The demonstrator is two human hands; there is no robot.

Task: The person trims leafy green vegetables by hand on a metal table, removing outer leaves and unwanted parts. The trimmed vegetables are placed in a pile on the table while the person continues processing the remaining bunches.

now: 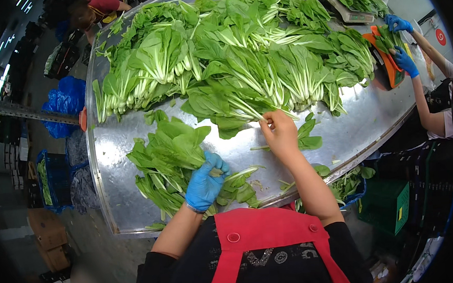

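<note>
My left hand (206, 182), in a blue glove, is closed around the stems of a bunch of leafy greens (170, 143); the leaves fan out beyond it, low over the near side of the metal table (115, 165). My bare right hand (281, 137) pinches the pale stem end of another leafy green (223, 104) at the front edge of a large heap of greens (252, 61). That heap spreads across the far half of the table. Loose leaves (309, 135) lie beside my right hand, and more greens (240, 187) lie just right of my left.
At the right, a co-worker's blue-gloved hands (403, 58) hold greens over an orange scale (383, 57). Another scale (340, 2) with greens stands at the far right. A green crate (386, 204) and a basket of leaves (353, 185) sit below the table's right edge. Another person (104, 5) is at the far left.
</note>
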